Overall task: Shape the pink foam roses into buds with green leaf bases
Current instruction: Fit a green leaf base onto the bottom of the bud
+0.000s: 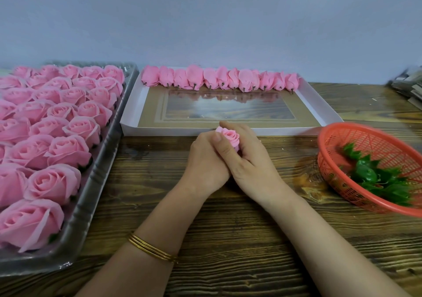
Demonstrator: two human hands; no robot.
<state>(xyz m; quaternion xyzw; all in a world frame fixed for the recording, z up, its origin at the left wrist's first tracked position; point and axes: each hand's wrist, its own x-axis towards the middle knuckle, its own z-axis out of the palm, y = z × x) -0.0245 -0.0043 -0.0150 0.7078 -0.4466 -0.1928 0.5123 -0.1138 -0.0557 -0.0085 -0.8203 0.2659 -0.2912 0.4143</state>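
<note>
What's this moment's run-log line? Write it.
step: shaping bud | left hand: grips pink foam rose | right hand: grips same rose | finished buds: row in white box | green leaf bases: in red basket

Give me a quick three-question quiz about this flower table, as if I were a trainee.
1. True or false: the left hand and right hand both grip one pink rose.
2. Where do the green leaf bases lie? A) red basket B) a jar C) a drawer
3. Fill in: the finished buds line the ___ edge of the white box.
Key: 1 true; 2 A; 3 far.
</note>
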